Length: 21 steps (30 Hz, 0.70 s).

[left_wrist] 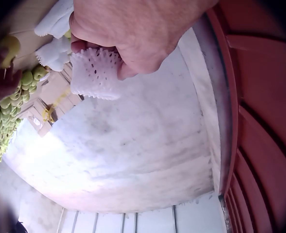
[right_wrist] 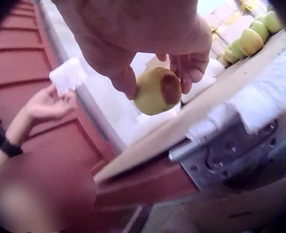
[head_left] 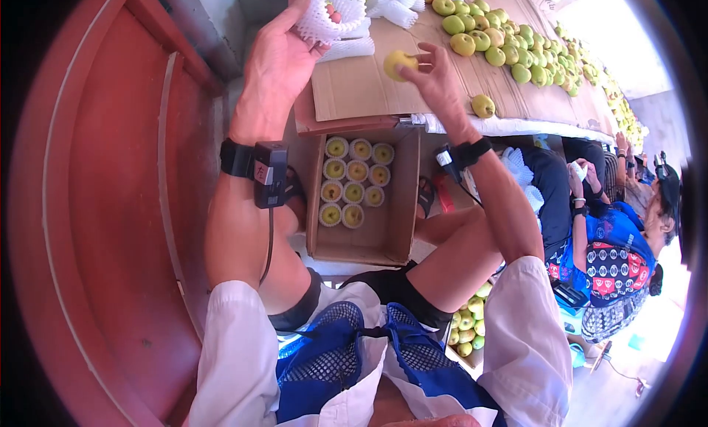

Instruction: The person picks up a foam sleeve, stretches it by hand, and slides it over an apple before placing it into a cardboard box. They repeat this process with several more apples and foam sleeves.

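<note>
1. Grips a yellow-green apple (head_left: 399, 66) in the right hand (head_left: 436, 77), clamped between thumb and fingertips, over the near part of the cardboard-covered counter (head_left: 383, 106) in the head view.
2. Shows, in the right wrist view, a large brown patch (right_wrist: 170, 90) on the side of that same apple, close to the fingertips.
3. Holds a white foam net (head_left: 313, 21) in the left hand (head_left: 276, 62), with thumb and fingers clamped on it, to the left of the apple and apart from it.
4. Lying on the counter just beside the left hand: more white foam nets (head_left: 394, 10), grouped together near the foam net being held.
5. Spread farther along to the right: a long heap of green and yellowish apples (head_left: 531, 54), with a single loose apple (head_left: 483, 106) near the counter's edge.
6. Sitting below the counter's edge, between the person's legs: an open cardboard box (head_left: 369, 246), with eleven netted apples (head_left: 355, 192) in rows inside.
7. Seen to the right: another person (head_left: 619, 235) in blue, holding something white; lower down, near the wearer's thigh, more apples (head_left: 468, 327).
8. Rising along the left: a red door (head_left: 110, 191).
</note>
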{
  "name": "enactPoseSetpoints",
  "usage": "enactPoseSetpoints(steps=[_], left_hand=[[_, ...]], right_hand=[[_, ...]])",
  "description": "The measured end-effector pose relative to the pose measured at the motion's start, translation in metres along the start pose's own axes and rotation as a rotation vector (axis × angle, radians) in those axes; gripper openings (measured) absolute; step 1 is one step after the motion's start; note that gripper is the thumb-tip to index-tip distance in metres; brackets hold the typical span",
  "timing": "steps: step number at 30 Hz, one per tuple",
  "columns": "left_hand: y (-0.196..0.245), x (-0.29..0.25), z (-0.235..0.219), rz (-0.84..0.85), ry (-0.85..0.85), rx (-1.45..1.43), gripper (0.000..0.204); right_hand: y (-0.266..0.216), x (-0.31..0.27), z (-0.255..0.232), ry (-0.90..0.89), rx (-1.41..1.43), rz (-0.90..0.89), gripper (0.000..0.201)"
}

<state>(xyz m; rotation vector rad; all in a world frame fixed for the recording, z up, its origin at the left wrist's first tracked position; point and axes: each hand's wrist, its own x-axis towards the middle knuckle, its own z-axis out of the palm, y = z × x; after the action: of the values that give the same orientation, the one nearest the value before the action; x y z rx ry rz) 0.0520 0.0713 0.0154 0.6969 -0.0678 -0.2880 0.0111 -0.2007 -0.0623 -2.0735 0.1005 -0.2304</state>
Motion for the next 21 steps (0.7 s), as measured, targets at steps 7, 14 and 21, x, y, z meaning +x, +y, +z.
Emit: enactPoseSetpoints(steps=[7, 14, 21], left_hand=[[-0.002, 0.001, 0.001, 0.011, -0.122, 0.018, 0.043], [-0.004, -0.003, 0.015, -0.033, -0.1, -0.045, 0.039], [-0.021, -0.009, 0.021, -0.199, -0.138, -0.127, 0.034]], right_hand=[[0.013, -0.041, 0.023, 0.005, -0.367, -0.214, 0.073], [0.016, -0.036, 0.012, 0.013, -0.269, -0.228, 0.069], [-0.059, -0.035, -0.011, -0.063, 0.378, -0.018, 0.051]])
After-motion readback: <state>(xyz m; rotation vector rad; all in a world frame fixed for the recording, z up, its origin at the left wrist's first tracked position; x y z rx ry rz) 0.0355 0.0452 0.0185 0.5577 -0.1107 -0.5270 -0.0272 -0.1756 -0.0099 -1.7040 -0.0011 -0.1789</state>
